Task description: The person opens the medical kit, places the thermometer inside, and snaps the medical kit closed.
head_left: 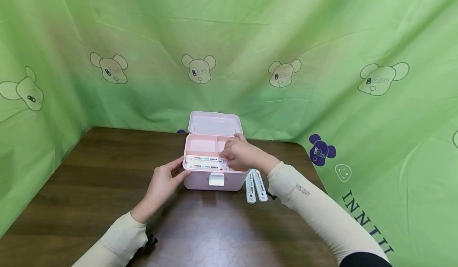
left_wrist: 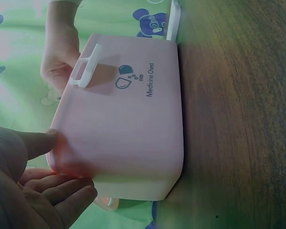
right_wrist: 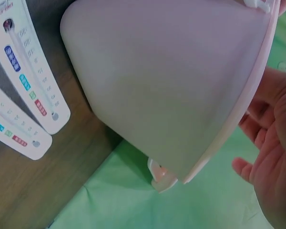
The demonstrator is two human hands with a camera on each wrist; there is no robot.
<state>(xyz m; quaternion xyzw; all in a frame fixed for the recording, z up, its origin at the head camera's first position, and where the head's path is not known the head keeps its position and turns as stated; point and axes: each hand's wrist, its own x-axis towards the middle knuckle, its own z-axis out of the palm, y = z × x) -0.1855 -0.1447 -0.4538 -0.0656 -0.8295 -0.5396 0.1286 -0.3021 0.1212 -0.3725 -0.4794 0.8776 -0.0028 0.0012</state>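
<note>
A pink medicine box [head_left: 198, 182] stands on the table with its lid [head_left: 214, 122] raised. Two white thermometers [head_left: 204, 166] lie lengthwise in the front of its tray. My left hand [head_left: 161, 185] holds the box's front left corner, thumb at the front rim and fingers along the side, as the left wrist view shows too. Over the tray's right part is my right hand [head_left: 241, 153], reaching in with bent fingers near the thermometers' right ends. Its fingertips are partly hidden, so whether they pinch anything is unclear. Two more thermometers [right_wrist: 31, 62] lie beside the box's right side.
Dividers split the back of the tray into compartments [head_left: 202, 143]. A white latch [head_left: 216, 179] juts from the box's front. Brown wooden tabletop [head_left: 118, 171] surrounds the box. Green printed cloth [head_left: 232, 88] hangs close behind the table and along its sides.
</note>
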